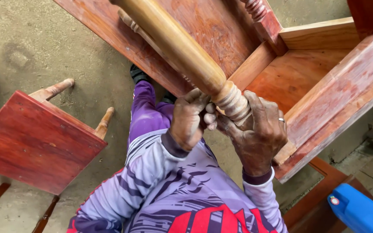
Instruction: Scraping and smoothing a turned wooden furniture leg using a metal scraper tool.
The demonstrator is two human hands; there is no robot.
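Turned table leg [182, 47], pale and unfinished, is rising from the upturned reddish table [324, 82]; the left hand [188, 118] is curling around its ribbed end, the right hand [255, 131] is wrapping that same end, a red stool [35, 142] sitting left of the table

Furniture workshop: unfinished wooden table frame [324, 82], red stool [35, 142], dusty concrete floor [44, 39].

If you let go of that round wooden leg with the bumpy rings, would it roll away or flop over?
Probably neither. The turned leg looks like solid, stiff wood, so it shouldn't bend. Its ringed end seems fixed into the upturned red-brown table, so it likely couldn't roll. Both the left hand and right hand grip it; the smooth shaft might be slippery.
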